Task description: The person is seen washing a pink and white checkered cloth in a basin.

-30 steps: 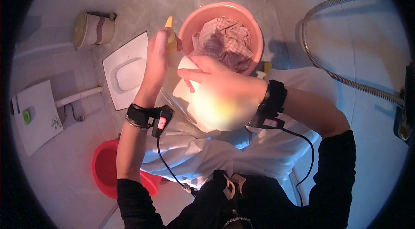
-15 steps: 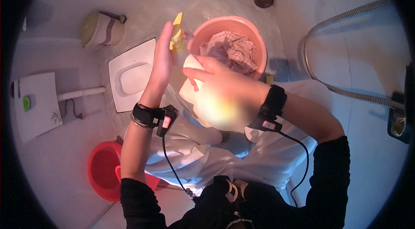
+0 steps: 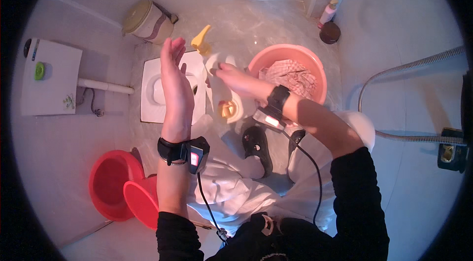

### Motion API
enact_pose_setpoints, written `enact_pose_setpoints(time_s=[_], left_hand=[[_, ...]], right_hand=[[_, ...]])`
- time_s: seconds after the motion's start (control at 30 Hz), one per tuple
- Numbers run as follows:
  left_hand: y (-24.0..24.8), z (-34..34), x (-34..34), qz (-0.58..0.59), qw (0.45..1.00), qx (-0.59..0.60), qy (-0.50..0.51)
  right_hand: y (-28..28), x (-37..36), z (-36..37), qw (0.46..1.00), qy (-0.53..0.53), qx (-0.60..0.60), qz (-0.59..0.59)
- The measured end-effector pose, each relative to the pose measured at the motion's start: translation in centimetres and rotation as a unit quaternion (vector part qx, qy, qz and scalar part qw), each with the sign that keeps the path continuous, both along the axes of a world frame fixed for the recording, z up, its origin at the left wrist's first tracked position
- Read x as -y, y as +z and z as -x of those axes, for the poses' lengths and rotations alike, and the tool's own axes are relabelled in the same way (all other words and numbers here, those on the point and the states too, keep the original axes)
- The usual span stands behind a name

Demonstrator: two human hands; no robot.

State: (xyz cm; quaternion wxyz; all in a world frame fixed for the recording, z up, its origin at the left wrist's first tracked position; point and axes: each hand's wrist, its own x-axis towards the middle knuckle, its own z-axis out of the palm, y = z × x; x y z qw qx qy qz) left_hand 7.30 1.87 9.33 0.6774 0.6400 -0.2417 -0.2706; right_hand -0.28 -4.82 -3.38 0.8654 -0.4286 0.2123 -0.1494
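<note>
White bottle [image 3: 217, 94] sits within the curled fingers [image 3: 225, 68] of the right hand [image 3: 241, 81], near the outstretched, empty left hand [image 3: 176, 81].

- Dim overall; pinkish light on the floor [image 3: 239, 24], bluish on the right wall [image 3: 394, 29]
- Right hand [image 3: 236, 78] slightly blurred
- Black fisheye rim, bent edges

Pump top [image 3: 200, 41] yellow; container [image 3: 236, 107] white, yellow patch; basin [image 3: 309, 57] pink; cloth [image 3: 290, 76] pink-checked; tubs [image 3: 111, 184] red; sleeves [image 3: 180, 236] black
</note>
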Motion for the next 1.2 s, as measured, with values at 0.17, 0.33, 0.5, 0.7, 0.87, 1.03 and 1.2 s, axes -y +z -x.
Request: enact_pose_setpoints(time_s=[0.17,0.33,0.5,0.7,0.87,1.03,1.2], left_hand=[[0.3,-1.5,-1.3,0.022,0.998,-0.057,0.022],[0.2,-2.4,-1.5,0.049,0.995,-0.083,0.032],[0.5,-2.3,-1.5,0.052,0.992,-0.112,0.027],[0.6,-1.9,-1.7,0.052,0.994,-0.101,0.001],[0.8,-1.1,-0.6,0.05,0.992,-0.113,-0.009],[0.9,-1.0,-0.6,0.053,0.991,-0.119,-0.03],[1.5,-0.4,0.1,0.053,0.99,-0.117,-0.063]], right_hand=[[-0.9,-0.5,-4.7,0.999,0.038,-0.01,0.024],[-3.8,-1.2,-6.8,0.998,0.039,0.03,0.028],[-9.0,-3.0,-7.2,0.998,-0.027,0.005,-0.062],[-14.4,-4.9,-5.9,0.995,-0.032,-0.065,-0.072],[-16.6,-5.2,-4.8,0.987,-0.01,-0.098,0.123],[-15.7,-1.7,1.2,0.851,-0.111,-0.197,0.475],[-11.6,2.0,11.7,0.756,-0.051,-0.345,0.553]])
